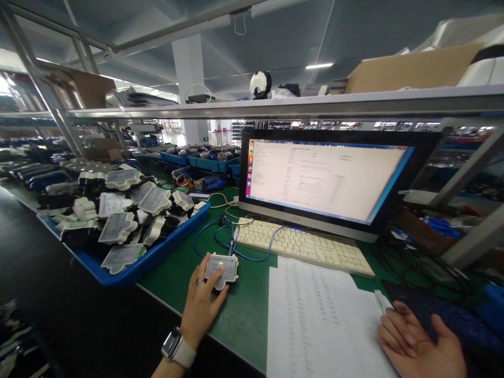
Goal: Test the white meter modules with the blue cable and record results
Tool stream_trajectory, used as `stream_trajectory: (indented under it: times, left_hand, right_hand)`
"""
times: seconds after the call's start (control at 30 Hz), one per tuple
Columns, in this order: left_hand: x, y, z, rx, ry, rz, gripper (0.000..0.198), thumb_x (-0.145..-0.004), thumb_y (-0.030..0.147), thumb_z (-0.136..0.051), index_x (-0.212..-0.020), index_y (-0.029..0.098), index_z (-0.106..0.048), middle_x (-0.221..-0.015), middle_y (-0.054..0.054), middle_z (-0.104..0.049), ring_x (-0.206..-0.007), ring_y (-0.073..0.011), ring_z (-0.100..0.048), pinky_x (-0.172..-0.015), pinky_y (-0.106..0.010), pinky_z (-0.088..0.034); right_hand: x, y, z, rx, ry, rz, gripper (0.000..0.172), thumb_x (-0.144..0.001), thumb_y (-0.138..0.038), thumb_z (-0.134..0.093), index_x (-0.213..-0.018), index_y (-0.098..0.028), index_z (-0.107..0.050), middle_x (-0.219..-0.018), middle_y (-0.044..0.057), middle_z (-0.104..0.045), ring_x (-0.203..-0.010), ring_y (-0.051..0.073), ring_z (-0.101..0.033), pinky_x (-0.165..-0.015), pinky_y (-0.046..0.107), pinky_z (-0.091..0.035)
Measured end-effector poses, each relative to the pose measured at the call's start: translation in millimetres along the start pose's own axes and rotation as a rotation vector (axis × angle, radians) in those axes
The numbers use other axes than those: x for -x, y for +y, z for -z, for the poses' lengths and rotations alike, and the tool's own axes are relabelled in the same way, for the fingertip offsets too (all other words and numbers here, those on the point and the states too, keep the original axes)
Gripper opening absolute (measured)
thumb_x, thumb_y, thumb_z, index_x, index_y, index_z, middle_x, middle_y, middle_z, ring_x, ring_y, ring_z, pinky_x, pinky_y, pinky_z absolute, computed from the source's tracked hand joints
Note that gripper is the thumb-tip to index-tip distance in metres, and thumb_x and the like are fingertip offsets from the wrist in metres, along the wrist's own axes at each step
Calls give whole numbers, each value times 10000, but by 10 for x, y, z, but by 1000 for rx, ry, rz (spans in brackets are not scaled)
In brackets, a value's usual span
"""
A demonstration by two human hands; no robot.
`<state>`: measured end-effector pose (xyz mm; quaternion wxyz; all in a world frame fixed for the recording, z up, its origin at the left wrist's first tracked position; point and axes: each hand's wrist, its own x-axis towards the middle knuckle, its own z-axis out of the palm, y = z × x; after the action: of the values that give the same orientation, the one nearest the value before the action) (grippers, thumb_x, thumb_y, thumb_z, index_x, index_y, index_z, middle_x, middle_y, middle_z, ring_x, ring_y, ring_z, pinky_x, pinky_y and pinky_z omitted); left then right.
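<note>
My left hand (202, 304) has its fingers and thumb about a small white electronic module (230, 270), one finger lying on its face. Small lights glow on the module, and a blue cable (231, 247) runs into its far side. My right hand (423, 341) is turned palm up by the paper sheets (311, 320), its fingers curled and its thumb apart. A whitish pen-like thing (380, 300) sticks out behind those fingers; the rest of it is hidden.
A blue tray (157, 260) heaped with similar modules (118, 228) stands at left. A keyboard (303, 244) lies before a lit monitor (315, 178). Overhead runs a shelf (220, 109) with a cardboard box (409, 68). Dark cables (429, 273) lie at right.
</note>
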<state>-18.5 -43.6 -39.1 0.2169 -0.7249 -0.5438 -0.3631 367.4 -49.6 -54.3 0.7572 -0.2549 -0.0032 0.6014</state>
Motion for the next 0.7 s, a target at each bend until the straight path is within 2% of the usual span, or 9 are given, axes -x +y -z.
stream_trajectory:
  times: [0.3,0.4,0.53,0.7]
  left_hand:
    - [-11,5,9,-5,-30,25,363,-835,255,-557,-1190,252,-481,-1423,-135,-313,-1252,-310,-405,-949,-507,-456]
    - [5,-9,-11,-1,-39,38,410,-842,254,-547,-1237,250,-439,-1435,-132,-307,-1289,-304,-365,-979,-514,-431]
    - [7,-12,-23,-42,-19,2,343,-839,256,-550,-1176,242,-489,-1455,-127,-282,-1324,-307,-313,-1023,-557,-363]
    - [-55,-1,1,-31,45,-19,479,-822,251,-573,-1257,179,-387,-1376,-166,-402,-1305,-277,-358,-1062,-561,-304]
  right_hand:
    - [-5,3,11,-8,-15,3,328,-834,-435,-483,-737,-143,-597,-439,-53,-321,-329,57,-281,-290,158,-274]
    - [-5,6,9,-3,-7,3,328,-832,-441,-488,-739,-146,-597,-439,-54,-323,-329,58,-281,-290,158,-274]
    - [-5,6,9,-2,-3,-7,339,-846,-439,-461,-733,-149,-595,-437,-52,-323,-327,63,-286,-290,167,-273]
    - [-18,6,15,-6,-31,-7,342,-845,-438,-463,-734,-144,-598,-436,-52,-323,-322,61,-285,-286,167,-265]
